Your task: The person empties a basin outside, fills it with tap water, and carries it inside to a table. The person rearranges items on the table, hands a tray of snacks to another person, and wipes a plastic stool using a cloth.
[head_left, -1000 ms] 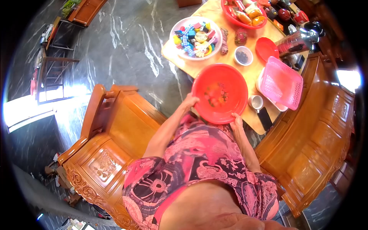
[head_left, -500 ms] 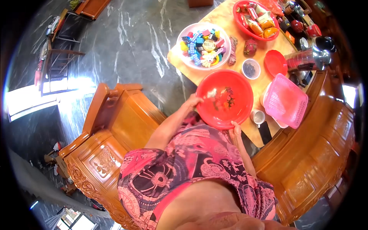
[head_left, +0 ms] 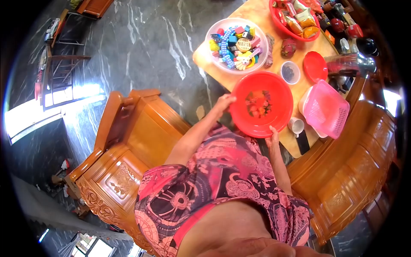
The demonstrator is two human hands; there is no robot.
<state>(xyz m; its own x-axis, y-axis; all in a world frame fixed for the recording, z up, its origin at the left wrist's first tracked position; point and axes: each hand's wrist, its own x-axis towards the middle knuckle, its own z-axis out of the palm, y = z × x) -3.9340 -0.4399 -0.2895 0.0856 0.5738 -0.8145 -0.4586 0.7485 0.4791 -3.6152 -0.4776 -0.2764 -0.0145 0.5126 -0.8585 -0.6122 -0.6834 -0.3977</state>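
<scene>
A red basin is grasped at its rim by both hands: by the left hand at the left side, by the right hand at the near side. The basin is held at the near edge of a table; whether it is supported there cannot be told. A mug and a pink basket are noted to its right. Beyond, toys are contained in a pale bowl.
</scene>
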